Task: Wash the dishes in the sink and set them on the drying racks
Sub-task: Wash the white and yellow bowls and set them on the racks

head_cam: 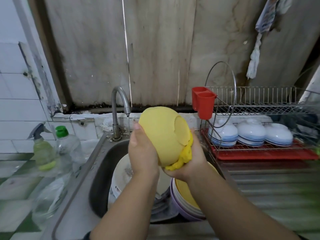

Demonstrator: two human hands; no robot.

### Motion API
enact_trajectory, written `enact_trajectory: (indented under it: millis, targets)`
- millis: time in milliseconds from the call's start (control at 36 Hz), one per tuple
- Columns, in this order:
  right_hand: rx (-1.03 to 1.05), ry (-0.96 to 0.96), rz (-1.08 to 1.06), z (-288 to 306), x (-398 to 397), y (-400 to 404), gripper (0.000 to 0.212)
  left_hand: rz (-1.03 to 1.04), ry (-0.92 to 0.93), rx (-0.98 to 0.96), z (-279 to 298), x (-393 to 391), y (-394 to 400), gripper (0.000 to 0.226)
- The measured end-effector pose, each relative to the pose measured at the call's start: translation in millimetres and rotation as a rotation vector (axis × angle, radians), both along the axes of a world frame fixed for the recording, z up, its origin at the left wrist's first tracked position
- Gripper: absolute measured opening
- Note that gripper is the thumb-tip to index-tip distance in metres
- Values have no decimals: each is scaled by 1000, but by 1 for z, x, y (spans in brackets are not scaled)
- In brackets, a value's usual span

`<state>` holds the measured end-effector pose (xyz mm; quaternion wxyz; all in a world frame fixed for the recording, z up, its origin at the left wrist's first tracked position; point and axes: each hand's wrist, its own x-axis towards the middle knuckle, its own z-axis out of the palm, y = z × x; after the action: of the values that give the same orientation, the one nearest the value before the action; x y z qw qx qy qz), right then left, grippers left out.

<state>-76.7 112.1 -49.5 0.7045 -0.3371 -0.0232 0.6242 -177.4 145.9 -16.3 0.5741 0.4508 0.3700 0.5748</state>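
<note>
Above the steel sink (pixel 102 163) I hold a yellow bowl (pixel 161 134) with its underside turned toward me. My left hand (pixel 142 153) grips its left side, thumb up on the rim. My right hand (pixel 190 161) holds a yellow sponge (pixel 183 156) pressed against the bowl's lower right. Below in the sink lie a white plate (pixel 121 172) and a stack of purple, white and yellow bowls (pixel 185 196). A thin stream runs from the tap (pixel 121 104).
The wire drying rack (pixel 259 108) on a red tray (pixel 266 153) stands at right, with three white-and-blue bowls (pixel 251 134) upside down, a glass lid and a red cutlery cup (pixel 204 101). A spray bottle (pixel 42 146) and a green-capped bottle (pixel 67 144) stand left of the sink.
</note>
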Motion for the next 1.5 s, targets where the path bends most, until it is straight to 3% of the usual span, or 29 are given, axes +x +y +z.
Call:
enact_trajectory:
  millis: [56, 222, 278, 361, 472, 556, 639, 722, 861, 944, 1000, 1083, 1111, 1250, 1306, 1389, 1417, 1500]
  targets:
    - [-7, -8, -46, -2, 3, 0, 77, -36, 26, 26, -5, 4, -8, 37]
    - [114, -331, 11, 43, 34, -22, 61, -528, -17, -69, 19, -6, 25, 30]
    - [74, -385, 52, 48, 35, -26, 59, -494, 17, -137, 34, -4, 30, 28]
    - [-38, -271, 34, 36, 22, -21, 57, -300, 19, -136, 40, 2, 23, 30]
    - [-125, 48, -74, 7, 4, -7, 68, -41, 190, 190, 20, 16, -11, 30]
    - [-129, 19, -120, 10, 7, -9, 66, -175, 158, 173, 5, 16, -21, 22]
    - [-37, -148, -116, 32, 26, -18, 57, -450, 5, -54, 21, 8, 3, 42]
    - [-5, -273, -82, 49, 30, -24, 49, -396, -59, -149, 40, 8, 14, 44]
    - [-133, -71, -156, 34, 5, -4, 62, -49, 150, 245, 22, 22, -12, 43]
    - [-144, -59, -108, 29, 2, -3, 62, -172, 247, 293, 10, 18, -16, 37]
    - [-92, -81, -84, 31, 15, -7, 64, -310, 202, 240, 18, 11, -2, 41]
    - [-48, -189, -60, 40, 30, -13, 56, -345, -25, -44, 38, 7, 18, 51]
    - [-68, -185, -59, 40, 29, -13, 54, -300, -25, -71, 41, 8, 17, 49]
    - [-167, -25, -164, 32, 12, -1, 61, -157, 240, 293, 18, 12, -15, 38]
    - [-121, -54, -156, 37, 13, -7, 56, -354, 155, 254, 14, 10, -16, 34]
    - [-26, -176, -71, 44, 24, -15, 44, -638, -170, -10, 26, 4, 2, 44]
    - [-49, -221, -43, 43, 28, -16, 45, -654, -242, -79, 30, 3, 8, 42]
    - [-127, -212, -34, 39, 30, -16, 47, -581, -184, -87, 29, 5, 7, 35]
